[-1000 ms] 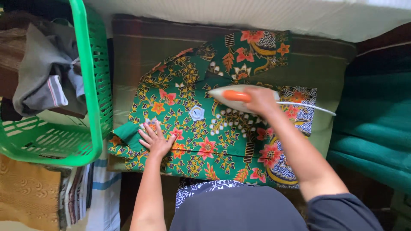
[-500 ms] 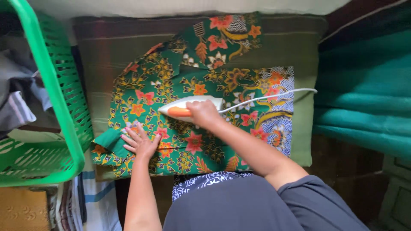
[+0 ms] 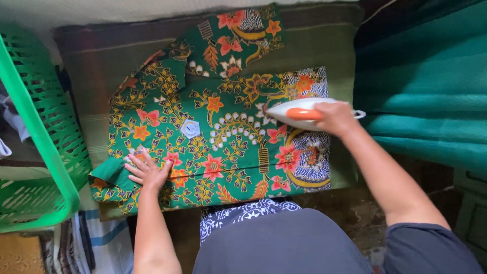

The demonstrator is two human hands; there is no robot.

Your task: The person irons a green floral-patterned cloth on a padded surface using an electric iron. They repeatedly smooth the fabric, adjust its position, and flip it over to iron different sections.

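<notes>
The shirt [image 3: 213, 137] is matt printed cloth, the iron [image 3: 299, 112] smooth glossy plastic, the basket [image 3: 38, 127] shiny moulded plastic lattice.

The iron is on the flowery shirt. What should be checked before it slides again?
1. Right hand grips the iron: ok.
2. Left hand lies flat on the shirt, away from the iron: ok.
3. Shirt spread on the green pad: ok.
4. Collar near the left hand is folded over: not ok.
5. Cord clear of the iron's way: cannot tell.
6. Green basket off the shirt: ok.
</notes>
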